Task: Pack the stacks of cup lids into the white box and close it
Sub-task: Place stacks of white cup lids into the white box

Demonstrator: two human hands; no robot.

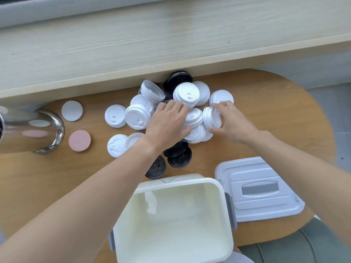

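A heap of white cup lids (pixel 187 94) and black cup lids (pixel 178 157) lies scattered on the wooden table. My left hand (pixel 167 122) reaches into the heap, fingers and thumb curled round a short stack of white lids (pixel 193 118). My right hand (pixel 232 122) grips another short white stack (pixel 211 117) tilted on its edge, thumb below and fingers above. The white box (pixel 171 221) stands open and empty at the near edge. Its grey-white lid (pixel 259 188) lies flat to the right of it.
A shiny metal cylinder (pixel 28 130) stands at the left, with a white disc (pixel 72 110) and a pink disc (pixel 79 140) beside it. A pale wooden ledge (pixel 152 44) runs along the back. A green cushion (pixel 296 249) shows at the lower right.
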